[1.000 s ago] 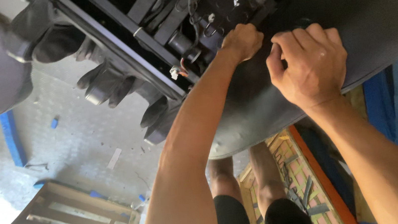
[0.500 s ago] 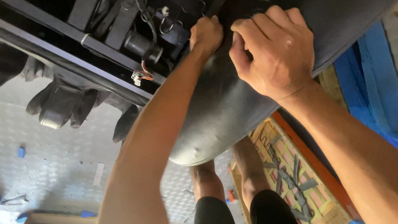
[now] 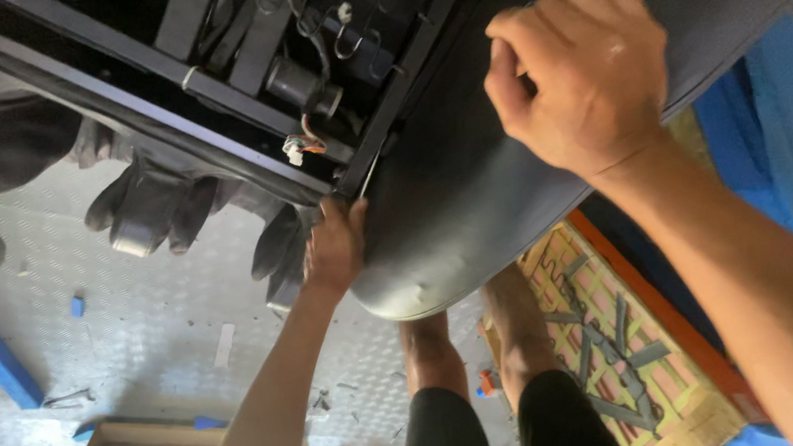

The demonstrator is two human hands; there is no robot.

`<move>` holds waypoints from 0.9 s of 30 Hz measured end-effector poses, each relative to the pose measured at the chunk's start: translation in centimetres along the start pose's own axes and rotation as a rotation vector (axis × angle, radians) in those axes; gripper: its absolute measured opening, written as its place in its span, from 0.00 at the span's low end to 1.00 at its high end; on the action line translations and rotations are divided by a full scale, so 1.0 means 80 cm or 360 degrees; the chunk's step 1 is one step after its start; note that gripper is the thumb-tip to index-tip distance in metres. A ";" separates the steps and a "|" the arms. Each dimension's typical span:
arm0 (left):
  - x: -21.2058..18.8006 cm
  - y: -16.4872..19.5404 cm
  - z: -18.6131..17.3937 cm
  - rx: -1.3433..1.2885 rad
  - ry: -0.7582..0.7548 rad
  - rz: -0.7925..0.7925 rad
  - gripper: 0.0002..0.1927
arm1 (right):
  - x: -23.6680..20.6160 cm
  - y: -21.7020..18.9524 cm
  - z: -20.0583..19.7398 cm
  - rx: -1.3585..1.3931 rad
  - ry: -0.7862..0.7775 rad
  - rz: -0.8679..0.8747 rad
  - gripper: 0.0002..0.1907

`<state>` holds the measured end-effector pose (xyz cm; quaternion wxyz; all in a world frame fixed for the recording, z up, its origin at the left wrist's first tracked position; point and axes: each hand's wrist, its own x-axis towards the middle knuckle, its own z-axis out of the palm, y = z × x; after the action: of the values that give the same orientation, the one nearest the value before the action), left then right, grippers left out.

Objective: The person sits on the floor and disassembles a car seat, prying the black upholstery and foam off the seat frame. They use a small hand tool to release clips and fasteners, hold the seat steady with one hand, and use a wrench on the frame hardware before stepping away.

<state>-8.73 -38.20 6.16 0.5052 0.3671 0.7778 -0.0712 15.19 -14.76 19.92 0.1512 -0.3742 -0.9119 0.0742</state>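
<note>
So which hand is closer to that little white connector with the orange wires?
Left. The left hand grips the seat cover's edge just below the connector; the right hand presses the cover farther off.
</note>
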 end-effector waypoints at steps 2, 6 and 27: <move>0.005 -0.027 0.012 0.0124 -0.0070 -0.0037 0.20 | -0.004 0.001 0.002 -0.0023 0.0001 -0.0026 0.04; 0.026 -0.053 0.030 0.0350 -0.0110 -0.0022 0.21 | -0.011 0.003 0.005 -0.0033 -0.0018 -0.0065 0.06; -0.016 0.135 -0.107 -0.0254 0.0186 0.1228 0.09 | 0.000 -0.003 0.003 -0.0049 0.0016 0.0073 0.05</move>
<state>-7.79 -26.93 14.14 0.4765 0.5955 0.6133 0.2055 14.98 -14.92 19.73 0.1484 -0.3978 -0.9033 0.0616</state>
